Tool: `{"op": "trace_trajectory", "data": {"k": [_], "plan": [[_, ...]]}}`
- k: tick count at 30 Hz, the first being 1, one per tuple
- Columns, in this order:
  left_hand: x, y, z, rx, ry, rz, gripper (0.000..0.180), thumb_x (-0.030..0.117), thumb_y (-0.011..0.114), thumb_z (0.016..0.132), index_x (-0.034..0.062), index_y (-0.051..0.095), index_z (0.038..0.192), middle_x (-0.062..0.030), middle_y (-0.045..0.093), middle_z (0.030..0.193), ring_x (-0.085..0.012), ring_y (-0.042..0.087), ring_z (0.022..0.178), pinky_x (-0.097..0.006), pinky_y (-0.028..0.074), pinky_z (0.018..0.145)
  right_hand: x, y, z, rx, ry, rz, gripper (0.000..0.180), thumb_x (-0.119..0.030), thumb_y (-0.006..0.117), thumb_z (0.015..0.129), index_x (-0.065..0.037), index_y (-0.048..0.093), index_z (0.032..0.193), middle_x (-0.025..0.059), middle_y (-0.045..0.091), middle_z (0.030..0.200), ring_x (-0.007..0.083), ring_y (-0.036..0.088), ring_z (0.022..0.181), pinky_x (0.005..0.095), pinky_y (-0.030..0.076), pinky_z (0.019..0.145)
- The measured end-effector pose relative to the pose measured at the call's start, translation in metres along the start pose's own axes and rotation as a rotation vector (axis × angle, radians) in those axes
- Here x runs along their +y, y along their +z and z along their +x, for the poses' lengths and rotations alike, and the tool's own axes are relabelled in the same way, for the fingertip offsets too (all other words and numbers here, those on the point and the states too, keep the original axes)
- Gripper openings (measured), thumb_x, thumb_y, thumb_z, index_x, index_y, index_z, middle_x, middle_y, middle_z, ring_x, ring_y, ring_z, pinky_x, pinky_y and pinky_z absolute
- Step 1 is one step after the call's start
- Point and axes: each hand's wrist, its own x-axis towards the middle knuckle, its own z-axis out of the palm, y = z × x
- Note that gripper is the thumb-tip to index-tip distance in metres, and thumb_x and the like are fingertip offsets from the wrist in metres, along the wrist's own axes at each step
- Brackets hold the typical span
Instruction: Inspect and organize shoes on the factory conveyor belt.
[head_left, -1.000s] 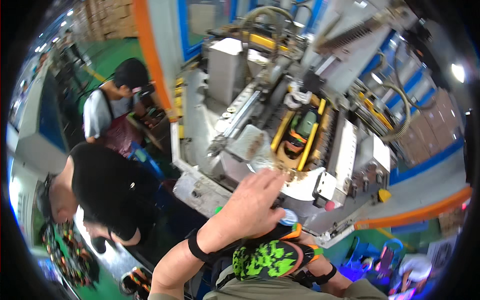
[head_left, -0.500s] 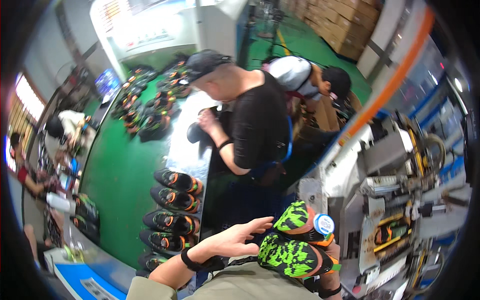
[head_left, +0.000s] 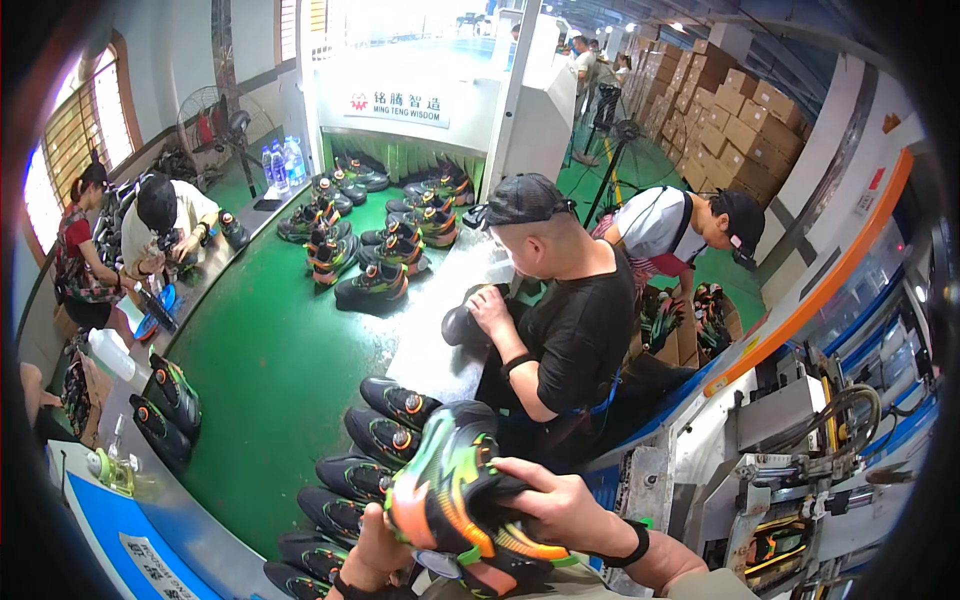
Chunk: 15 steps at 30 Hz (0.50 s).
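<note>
Black, orange and green sneakers (head_left: 455,495) are held up in front of me, overlapping so that I cannot clearly separate one from the other. My right hand (head_left: 560,510) is closed over the collar at their right side. My left hand (head_left: 382,548) grips the lower left side, thumb up, with most of its fingers hidden. Part of a round tag (head_left: 437,565) shows beneath. Just beyond the left hand, a row of black sneakers with orange details (head_left: 355,478) stands along the green table (head_left: 260,420).
Ahead, a person in black (head_left: 570,310) handles a dark shoe (head_left: 465,322). Another bends over a carton (head_left: 680,340) at the right. More shoes (head_left: 385,260) stand at the table's far end. A machine with metal parts (head_left: 780,480) is close on my right.
The sneakers have moved left and turned from showing green-patterned soles to showing their uppers. My left hand, empty and apart before, now grips them. The view has tilted up.
</note>
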Motion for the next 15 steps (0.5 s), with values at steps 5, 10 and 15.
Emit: {"op": "trace_trajectory", "data": {"k": [5, 10, 15], "plan": [[0.034, 0.013, 0.008, 0.098, 0.139, -0.342, 0.102, 0.081, 0.032, 0.087, -0.0006, 0.039, 0.148, -0.0194, 0.052, 0.144, -0.0343, 0.053, 0.129, -0.046, 0.042, 0.11, 0.001, 0.011, 0.047, 0.02, -0.275, -0.122, 0.028, -0.01, 0.073, 0.069, -0.009, 0.073, 0.097, 0.0151, 0.061, 0.133, 0.0227, 0.071, 0.078, 0.0301, 0.055, 0.062], [0.042, -0.004, 0.017, 0.133, 0.195, -0.429, 0.112, 0.088, 0.041, 0.081, -0.0002, 0.036, 0.149, -0.0193, 0.048, 0.147, -0.0328, 0.053, 0.128, -0.045, 0.043, 0.109, 0.016, 0.018, 0.078, -0.073, -0.441, -0.098, 0.02, -0.015, 0.071, 0.068, -0.011, 0.072, 0.087, 0.0154, 0.058, 0.137, 0.0189, 0.07, 0.085, 0.0286, 0.054, 0.065], [0.047, -0.021, 0.016, 0.224, 0.236, -0.4, 0.097, 0.069, 0.063, 0.082, -0.0002, 0.038, 0.145, -0.0169, 0.053, 0.139, -0.0289, 0.057, 0.122, -0.042, 0.049, 0.103, 0.039, 0.033, 0.113, -0.164, -0.591, -0.043, 0.013, -0.019, 0.068, 0.069, -0.012, 0.07, 0.08, 0.0147, 0.057, 0.137, 0.0172, 0.066, 0.081, 0.0286, 0.052, 0.067]]}}
